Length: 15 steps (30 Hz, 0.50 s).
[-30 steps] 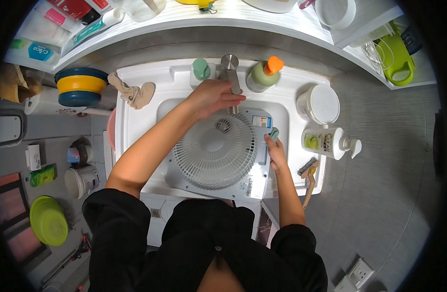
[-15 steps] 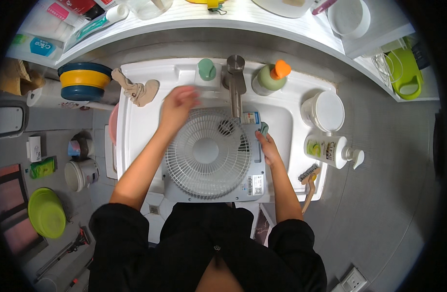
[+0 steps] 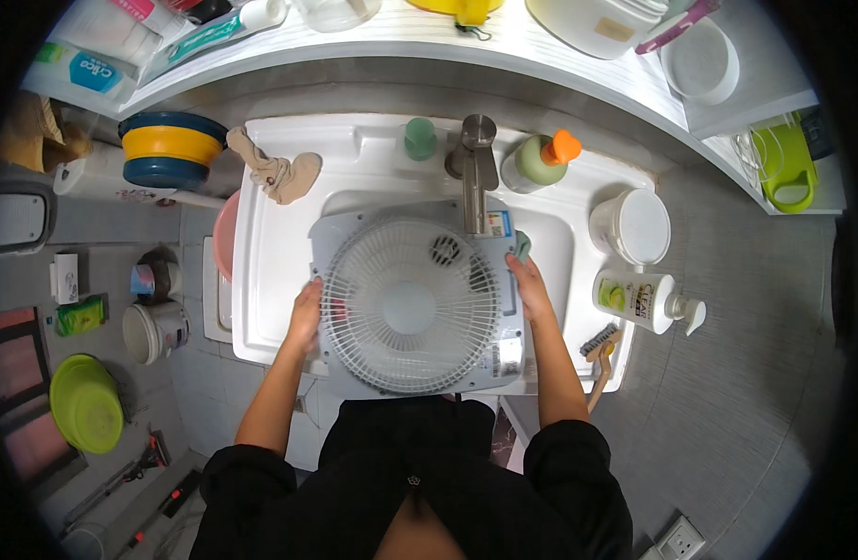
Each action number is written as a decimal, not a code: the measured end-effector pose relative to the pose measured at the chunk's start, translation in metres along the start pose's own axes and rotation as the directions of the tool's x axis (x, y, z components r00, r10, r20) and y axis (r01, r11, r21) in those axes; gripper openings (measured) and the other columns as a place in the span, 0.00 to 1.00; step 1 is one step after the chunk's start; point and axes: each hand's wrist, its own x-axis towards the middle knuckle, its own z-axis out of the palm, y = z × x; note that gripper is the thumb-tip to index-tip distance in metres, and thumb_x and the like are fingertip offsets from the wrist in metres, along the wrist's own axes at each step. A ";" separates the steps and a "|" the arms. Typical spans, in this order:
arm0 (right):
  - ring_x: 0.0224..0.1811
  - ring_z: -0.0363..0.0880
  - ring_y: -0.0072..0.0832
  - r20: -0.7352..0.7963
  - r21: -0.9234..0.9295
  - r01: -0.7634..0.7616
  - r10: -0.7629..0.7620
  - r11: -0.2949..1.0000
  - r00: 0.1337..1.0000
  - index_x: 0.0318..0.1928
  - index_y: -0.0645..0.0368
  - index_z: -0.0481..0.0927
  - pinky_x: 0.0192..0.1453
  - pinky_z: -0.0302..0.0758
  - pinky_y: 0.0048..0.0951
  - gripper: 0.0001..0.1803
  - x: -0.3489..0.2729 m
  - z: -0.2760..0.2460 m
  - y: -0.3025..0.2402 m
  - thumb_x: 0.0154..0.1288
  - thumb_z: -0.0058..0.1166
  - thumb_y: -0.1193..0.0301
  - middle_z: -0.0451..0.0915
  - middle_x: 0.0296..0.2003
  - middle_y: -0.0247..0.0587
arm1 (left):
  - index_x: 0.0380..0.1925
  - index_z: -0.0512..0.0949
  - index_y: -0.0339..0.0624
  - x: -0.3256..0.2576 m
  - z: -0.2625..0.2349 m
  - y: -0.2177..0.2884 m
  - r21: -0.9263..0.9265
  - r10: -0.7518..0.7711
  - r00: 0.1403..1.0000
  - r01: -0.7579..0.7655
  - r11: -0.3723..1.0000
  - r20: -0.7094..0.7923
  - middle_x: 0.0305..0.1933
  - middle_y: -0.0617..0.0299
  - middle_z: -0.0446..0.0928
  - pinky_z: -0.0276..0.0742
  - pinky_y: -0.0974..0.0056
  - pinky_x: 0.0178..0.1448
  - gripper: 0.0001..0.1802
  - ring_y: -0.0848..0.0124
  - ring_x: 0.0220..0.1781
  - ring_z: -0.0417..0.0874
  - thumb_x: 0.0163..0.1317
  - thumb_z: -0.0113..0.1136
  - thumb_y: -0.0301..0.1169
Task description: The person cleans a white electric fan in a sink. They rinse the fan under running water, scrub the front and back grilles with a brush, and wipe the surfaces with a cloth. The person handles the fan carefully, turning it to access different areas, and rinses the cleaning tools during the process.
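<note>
both hands grip the fan housing [image 3: 415, 303], hiding the sink basin.

We cannot see the basin of the sink [image 3: 279, 271], because the white box fan [image 3: 415, 303] lies over it. The fan also hides the fingers of our left hand [image 3: 306, 317] and right hand [image 3: 530, 289], so each grip shows only from above. The tap [image 3: 475, 168] covers part of the fan's top edge. The shelf [image 3: 401, 37] and its bottles are cut off by the upper rim. Our torso hides the fan's near edge.
</note>
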 end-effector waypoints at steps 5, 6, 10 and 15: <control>0.38 0.76 0.26 -0.088 0.070 0.017 -0.011 0.997 0.996 0.51 0.62 0.68 0.41 0.74 0.25 0.19 -0.025 -0.030 0.000 0.63 0.46 0.65 0.76 0.40 0.40 | 0.42 0.69 0.37 0.025 0.035 -0.012 0.014 -0.019 1.000 0.019 1.000 0.005 0.29 0.59 0.75 0.76 0.67 0.33 0.18 0.72 0.29 0.77 0.65 0.41 0.42; 0.38 0.77 0.27 -0.107 0.082 0.032 -0.023 0.996 0.994 0.50 0.63 0.68 0.41 0.75 0.25 0.19 -0.033 -0.035 0.001 0.63 0.45 0.65 0.76 0.40 0.40 | 0.40 0.70 0.38 0.030 0.041 -0.015 0.023 -0.024 0.999 0.023 0.999 0.022 0.27 0.59 0.74 0.75 0.67 0.30 0.19 0.72 0.27 0.77 0.65 0.42 0.44; 0.39 0.77 0.30 -0.208 0.189 0.013 0.027 0.982 0.978 0.52 0.65 0.65 0.41 0.76 0.28 0.21 -0.058 -0.062 0.006 0.62 0.45 0.65 0.75 0.41 0.44 | 0.42 0.70 0.37 0.042 0.074 -0.003 0.169 0.000 0.992 -0.021 0.985 0.123 0.29 0.58 0.75 0.75 0.68 0.30 0.19 0.73 0.27 0.77 0.64 0.44 0.42; 0.42 0.76 0.31 -0.346 0.256 0.060 0.033 0.965 0.938 0.53 0.64 0.65 0.45 0.76 0.29 0.22 -0.100 -0.068 0.006 0.63 0.45 0.64 0.74 0.44 0.42 | 0.43 0.70 0.35 0.092 0.100 -0.002 0.327 -0.132 0.945 0.028 0.944 0.300 0.30 0.59 0.76 0.75 0.69 0.29 0.20 0.75 0.26 0.76 0.63 0.46 0.42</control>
